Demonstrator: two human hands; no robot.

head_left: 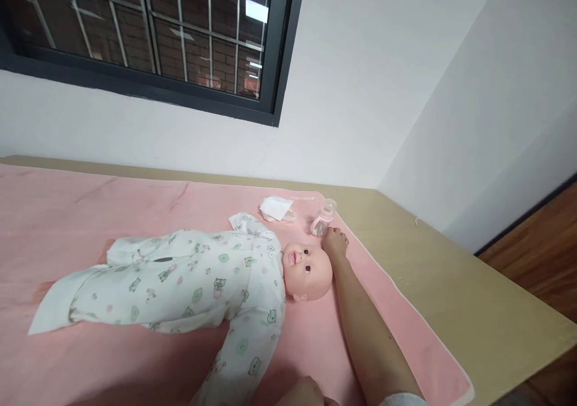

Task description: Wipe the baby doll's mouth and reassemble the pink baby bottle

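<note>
A baby doll [308, 270] lies on its back on a pink mat [148, 358], head toward the right. It wears a white sleepsuit [207, 273] printed with small bears. Beyond the top of its head, my right hand [335, 243] rests on the mat with its fingers curled into a loose fist; I see nothing in it. A clear baby bottle [321, 219] with a pink handle stands just beside that hand. My left hand [305, 393] shows only partly at the bottom edge, near the doll's sleeve, its visible fingers bent; what they hold, if anything, is hidden.
A small pack with a white sheet on top [276, 209] lies on the mat beyond the doll's shoulder. The mat covers part of a wooden platform [406, 261] set against white walls [351, 93]. A dark-framed barred window [180, 39] is above.
</note>
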